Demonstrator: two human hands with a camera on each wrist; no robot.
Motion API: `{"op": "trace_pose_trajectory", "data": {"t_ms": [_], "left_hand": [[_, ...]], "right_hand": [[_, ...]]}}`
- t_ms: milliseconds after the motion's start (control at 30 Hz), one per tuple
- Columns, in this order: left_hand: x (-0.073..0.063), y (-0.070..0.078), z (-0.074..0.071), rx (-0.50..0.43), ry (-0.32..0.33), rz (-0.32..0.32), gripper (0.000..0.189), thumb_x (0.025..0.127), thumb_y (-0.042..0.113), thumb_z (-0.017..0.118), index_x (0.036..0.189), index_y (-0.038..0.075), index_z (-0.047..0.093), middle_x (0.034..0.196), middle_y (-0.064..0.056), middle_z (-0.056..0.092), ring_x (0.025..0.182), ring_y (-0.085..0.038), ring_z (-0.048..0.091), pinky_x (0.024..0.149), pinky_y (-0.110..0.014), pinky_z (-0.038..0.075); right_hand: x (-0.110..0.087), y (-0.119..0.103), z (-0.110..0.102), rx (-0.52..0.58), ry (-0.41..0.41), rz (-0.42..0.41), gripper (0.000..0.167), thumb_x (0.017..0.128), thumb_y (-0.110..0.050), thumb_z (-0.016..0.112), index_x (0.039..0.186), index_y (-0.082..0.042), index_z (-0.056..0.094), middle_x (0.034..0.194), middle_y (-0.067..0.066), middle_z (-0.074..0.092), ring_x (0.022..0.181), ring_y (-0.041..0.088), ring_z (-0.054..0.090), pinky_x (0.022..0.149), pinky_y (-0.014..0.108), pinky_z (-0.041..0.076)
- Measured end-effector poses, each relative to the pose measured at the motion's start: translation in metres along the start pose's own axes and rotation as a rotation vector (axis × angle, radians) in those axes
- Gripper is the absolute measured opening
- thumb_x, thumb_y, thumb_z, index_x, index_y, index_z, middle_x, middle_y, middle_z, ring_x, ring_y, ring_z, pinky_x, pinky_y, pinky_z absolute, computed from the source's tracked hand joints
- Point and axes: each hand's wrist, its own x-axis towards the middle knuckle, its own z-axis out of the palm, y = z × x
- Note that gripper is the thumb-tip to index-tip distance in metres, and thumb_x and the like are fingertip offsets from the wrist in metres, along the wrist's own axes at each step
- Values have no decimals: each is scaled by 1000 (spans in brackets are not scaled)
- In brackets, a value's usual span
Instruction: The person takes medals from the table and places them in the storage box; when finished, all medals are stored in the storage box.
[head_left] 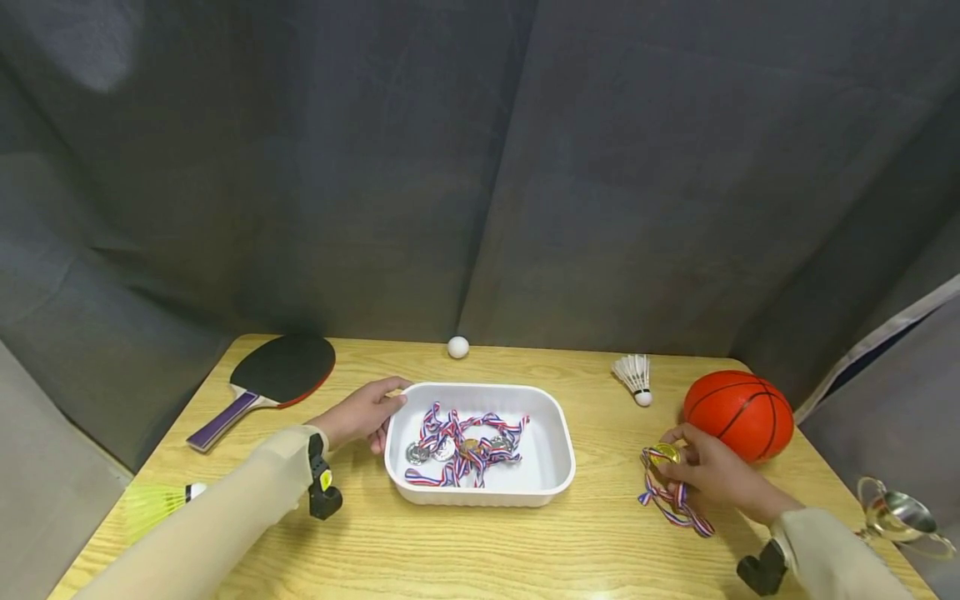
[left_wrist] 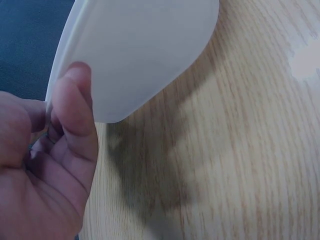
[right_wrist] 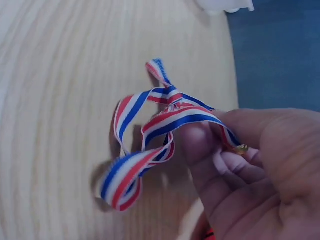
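A white plastic tray (head_left: 540,454) sits near the middle of the table. Inside it lie several silver and bronze-toned medals (head_left: 444,450) on tangled red, white and blue ribbons. My left hand (head_left: 367,414) grips the tray's left end, thumb at the rim and fingers against the outer wall (left_wrist: 145,50). At the right, my right hand (head_left: 705,468) pinches a gold medal (head_left: 664,454) between thumb and fingers. Its knotted striped ribbon (right_wrist: 125,182) hangs in loops below the fingertips. In the right wrist view, the medal is mostly hidden by the hand.
A table tennis bat (head_left: 281,371) lies back left, a yellow shuttlecock (head_left: 156,508) beside the left forearm. A white ball (head_left: 458,347) is at the rear edge. A white shuttlecock (head_left: 634,379) and orange basketball (head_left: 738,415) stand behind the right hand; a trophy cup (head_left: 900,515) is far right.
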Motion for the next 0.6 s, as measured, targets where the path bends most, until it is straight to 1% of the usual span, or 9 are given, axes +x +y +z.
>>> {"op": "trace_pose_trajectory", "data": {"t_ms": [67, 100, 200, 267, 333, 400, 533, 600], "left_hand": [[0, 0, -1, 1, 0, 3, 43, 114, 21, 43, 156, 8, 43, 64, -3, 56, 45, -10, 54, 48, -23, 52], [0, 0, -1, 1, 0, 4, 43, 114, 21, 43, 156, 8, 43, 64, -3, 56, 45, -10, 54, 48, -23, 52], [-2, 1, -1, -1, 2, 5, 43, 114, 21, 43, 155, 8, 43, 64, -3, 56, 45, -10, 54, 48, -24, 52], [-2, 1, -1, -1, 0, 6, 43, 114, 20, 43, 155, 8, 44, 64, -3, 56, 45, -10, 54, 48, -24, 52], [-3, 1, -1, 0, 0, 8, 43, 114, 20, 43, 155, 9, 44, 64, -3, 56, 45, -9, 54, 48, -24, 52], [-3, 1, 0, 1, 0, 9, 42, 114, 20, 43, 155, 9, 44, 64, -3, 56, 45, -9, 54, 48, -24, 52], [-3, 2, 0, 3, 1, 13, 42, 114, 19, 42, 155, 8, 44, 65, -3, 56, 46, -9, 54, 48, -23, 52], [-3, 2, 0, 2, -1, 13, 42, 114, 19, 42, 155, 8, 44, 64, -3, 56, 45, -9, 54, 48, -23, 52]], "right_hand": [[2, -5, -1, 33, 14, -16, 46, 101, -6, 68, 131, 14, 41, 77, 11, 70, 64, 9, 67, 57, 25, 57], [3, -8, -2, 38, 26, -23, 46, 101, -8, 68, 132, 13, 42, 77, 9, 69, 63, 8, 64, 57, 24, 56], [6, -20, -6, 70, 35, -44, 46, 102, -11, 68, 133, 10, 43, 80, 7, 69, 67, 8, 65, 61, 24, 58], [7, -28, -9, 109, 21, -50, 45, 103, -11, 67, 135, 9, 42, 83, 6, 69, 70, 9, 66, 64, 25, 59], [9, -38, -12, 154, -1, -62, 45, 103, -11, 66, 135, 8, 39, 85, 5, 72, 75, 13, 70, 70, 27, 62], [12, -48, -15, 175, -13, -81, 47, 104, -10, 65, 136, 9, 37, 86, 3, 72, 77, 14, 70, 74, 27, 62], [19, -68, -18, 189, -4, -129, 48, 103, -9, 66, 137, 11, 38, 86, -1, 73, 77, 12, 71, 74, 26, 62], [23, -79, -19, 190, 10, -138, 48, 103, -9, 66, 136, 10, 39, 87, -2, 74, 77, 12, 72, 73, 27, 63]]}}
